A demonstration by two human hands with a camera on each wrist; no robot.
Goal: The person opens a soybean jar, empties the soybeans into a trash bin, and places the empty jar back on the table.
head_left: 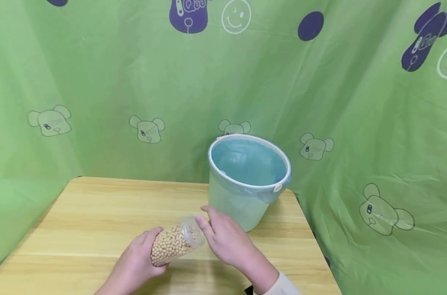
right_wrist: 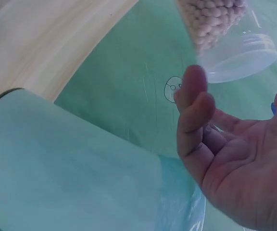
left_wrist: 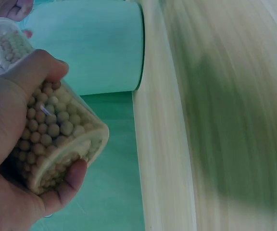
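Note:
A clear plastic jar of pale round beans (head_left: 171,246), which look like soybeans, is tilted above the wooden table with its capped end toward the right. My left hand (head_left: 136,258) grips the jar around its lower part; in the left wrist view, thumb and fingers wrap around the bean-filled body (left_wrist: 49,120). Close by the jar's clear lid (head_left: 194,232), my right hand (head_left: 228,239) hovers with nothing in its grasp. In the right wrist view its fingers (right_wrist: 191,125) bend loosely just below the lid (right_wrist: 242,57).
Behind my right hand stands a light green bucket (head_left: 230,205) with a white rim and a bluish plastic liner (head_left: 245,159). The wooden table (head_left: 98,213) ends at a green patterned curtain (head_left: 98,82), which hangs behind and along both sides.

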